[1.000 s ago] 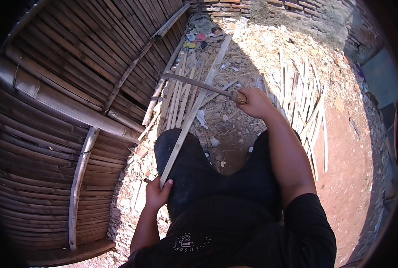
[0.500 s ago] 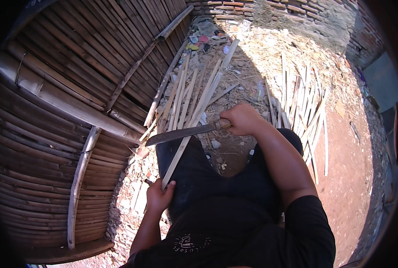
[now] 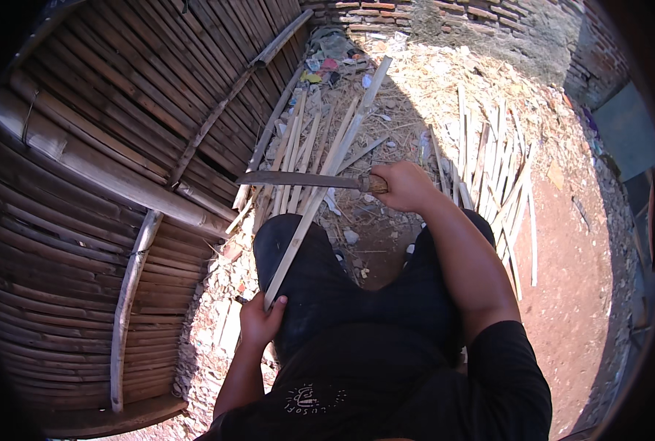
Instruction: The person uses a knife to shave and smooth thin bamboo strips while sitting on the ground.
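Note:
A long pale wooden strip slants from my left thigh toward the far end of the yard. My left hand grips its lower end beside the thigh. My right hand is closed on the wooden handle of a long, dark-bladed machete. The blade lies crosswise over the strip, above the left knee and pointing left; whether it touches the strip I cannot tell.
On my left stands a bamboo slat wall. Loose strips lie ahead, with a bigger pile to the right on the dirt and straw. A brick wall bounds the far side, with scattered rubbish near its left corner.
My right hand and the machete came toward my body, then moved partly back away from it over the last half second. My left hand stays at the strip's end.

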The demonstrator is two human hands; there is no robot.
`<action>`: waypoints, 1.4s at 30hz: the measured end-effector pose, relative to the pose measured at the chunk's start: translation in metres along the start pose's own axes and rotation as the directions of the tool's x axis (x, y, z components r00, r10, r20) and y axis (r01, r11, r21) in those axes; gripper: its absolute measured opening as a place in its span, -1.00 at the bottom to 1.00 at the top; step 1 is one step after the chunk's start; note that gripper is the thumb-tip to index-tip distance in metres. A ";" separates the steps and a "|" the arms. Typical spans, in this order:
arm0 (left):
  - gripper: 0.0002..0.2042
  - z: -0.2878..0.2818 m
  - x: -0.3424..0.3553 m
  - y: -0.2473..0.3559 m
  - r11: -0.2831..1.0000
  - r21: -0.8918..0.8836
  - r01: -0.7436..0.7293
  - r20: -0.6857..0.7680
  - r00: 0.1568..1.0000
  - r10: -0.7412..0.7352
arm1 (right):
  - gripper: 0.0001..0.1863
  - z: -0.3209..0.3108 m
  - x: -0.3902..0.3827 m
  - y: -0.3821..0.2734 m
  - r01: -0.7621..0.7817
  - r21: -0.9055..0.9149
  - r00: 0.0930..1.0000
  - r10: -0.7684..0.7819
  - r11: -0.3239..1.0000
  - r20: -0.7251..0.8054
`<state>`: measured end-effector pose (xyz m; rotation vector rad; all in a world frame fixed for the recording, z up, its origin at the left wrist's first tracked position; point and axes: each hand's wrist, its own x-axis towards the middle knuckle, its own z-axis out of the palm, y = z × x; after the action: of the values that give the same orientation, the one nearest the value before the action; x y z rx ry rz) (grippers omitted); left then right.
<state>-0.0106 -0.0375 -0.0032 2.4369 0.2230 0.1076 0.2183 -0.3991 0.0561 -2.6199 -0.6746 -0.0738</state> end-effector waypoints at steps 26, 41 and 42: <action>-0.60 0.003 -0.005 -0.007 0.999 -0.030 0.045 0.025 0.999 -0.045 | -0.67 0.012 0.002 -0.026 0.230 -0.136 0.971 -0.218 0.964 0.101; -0.60 0.007 -0.002 -0.014 0.998 -0.028 -0.054 0.005 0.999 0.054 | -0.72 -0.013 -0.004 0.018 -0.144 0.177 0.975 0.170 0.974 -0.142; -0.60 0.007 -0.002 -0.013 0.998 -0.029 -0.048 0.006 0.999 0.049 | -0.72 -0.005 -0.003 0.015 -0.069 0.114 0.989 0.083 0.991 -0.122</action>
<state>-0.0136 -0.0326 -0.0166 2.4141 0.1585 0.1238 0.2232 -0.4137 0.0542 -2.5083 -0.5192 -0.1739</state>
